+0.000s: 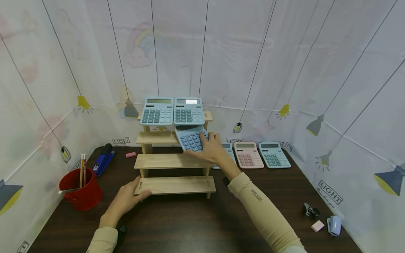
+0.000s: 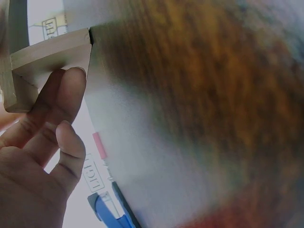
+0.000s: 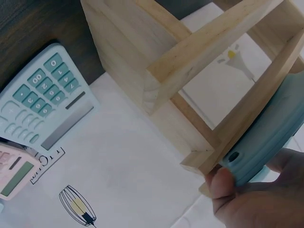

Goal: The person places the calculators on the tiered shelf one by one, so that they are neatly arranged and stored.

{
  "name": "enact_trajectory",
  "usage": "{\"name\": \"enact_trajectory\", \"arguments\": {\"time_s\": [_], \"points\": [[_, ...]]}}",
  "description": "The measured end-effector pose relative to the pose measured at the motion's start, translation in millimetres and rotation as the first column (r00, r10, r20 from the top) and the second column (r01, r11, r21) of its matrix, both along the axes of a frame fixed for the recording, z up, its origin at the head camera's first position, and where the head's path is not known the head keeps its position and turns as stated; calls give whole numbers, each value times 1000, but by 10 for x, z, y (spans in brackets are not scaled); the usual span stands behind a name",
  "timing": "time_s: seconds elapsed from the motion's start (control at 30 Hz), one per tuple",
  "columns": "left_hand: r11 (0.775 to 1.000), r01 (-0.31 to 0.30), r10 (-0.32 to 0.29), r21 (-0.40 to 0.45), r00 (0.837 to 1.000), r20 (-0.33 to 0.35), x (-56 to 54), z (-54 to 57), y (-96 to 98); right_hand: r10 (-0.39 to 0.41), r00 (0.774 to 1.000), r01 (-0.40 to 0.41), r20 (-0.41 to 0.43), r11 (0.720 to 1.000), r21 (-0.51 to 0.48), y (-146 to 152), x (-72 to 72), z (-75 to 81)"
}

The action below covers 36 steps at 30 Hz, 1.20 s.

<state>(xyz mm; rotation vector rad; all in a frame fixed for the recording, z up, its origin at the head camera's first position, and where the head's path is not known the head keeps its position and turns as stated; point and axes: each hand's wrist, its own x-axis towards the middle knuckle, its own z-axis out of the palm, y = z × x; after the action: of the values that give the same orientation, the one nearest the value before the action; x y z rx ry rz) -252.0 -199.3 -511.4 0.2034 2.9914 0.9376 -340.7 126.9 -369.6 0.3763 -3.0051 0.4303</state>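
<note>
A light wooden stepped display stand (image 1: 172, 161) stands on the dark table. On its top step, two light blue calculators (image 1: 157, 111) lean side by side. My right hand (image 1: 212, 150) grips another blue calculator (image 1: 190, 137) by its right side, thumb toward the lower edge. This calculator sits tilted at the right part of the second step; in the right wrist view its back edge (image 3: 266, 137) is close against the wood. My left hand (image 1: 124, 198) holds the left end of the lowest step, thumb over the front edge. In the left wrist view its fingers (image 2: 71, 92) touch the wood.
Behind the right forearm lie a partly hidden blue calculator (image 1: 228, 150), a pink one (image 1: 249, 155) and another blue one (image 1: 274, 155). A red bucket (image 1: 83, 193) with pencils and a blue stapler (image 1: 103, 160) stand left. An eraser (image 1: 317, 226) and small stapler (image 1: 334, 225) lie right.
</note>
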Motion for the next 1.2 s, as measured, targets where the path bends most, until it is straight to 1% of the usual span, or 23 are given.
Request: {"name": "enact_trajectory", "arguments": {"time_s": [0.33,0.6,0.7,0.83,0.93,1.03,1.2], "points": [[1000,-2,2,-3,1000,-7,-8,-12,-3,61,998,-61,-10,997,-56,-78,78,-13],[1000,0,0,-6,1000,-4,-2,-3,2,117,992,-118,-35,993,-30,-162,96,-11],[1000,-3,3,-1,1000,2,1,-8,3,149,986,-150,-74,989,-17,-207,93,-33],[1000,-7,7,4,1000,9,-4,-27,-9,208,970,-210,-122,978,1,-286,80,-83],[1000,-5,5,0,1000,4,-15,-43,-18,240,961,-242,-138,970,5,-351,75,-112],[1000,-5,5,3,1000,-6,-23,-49,-18,250,956,-251,-153,968,9,-416,68,-131],[1000,-2,2,7,1000,-12,-31,-44,-16,240,958,-238,-159,971,33,-523,37,-143]]}}
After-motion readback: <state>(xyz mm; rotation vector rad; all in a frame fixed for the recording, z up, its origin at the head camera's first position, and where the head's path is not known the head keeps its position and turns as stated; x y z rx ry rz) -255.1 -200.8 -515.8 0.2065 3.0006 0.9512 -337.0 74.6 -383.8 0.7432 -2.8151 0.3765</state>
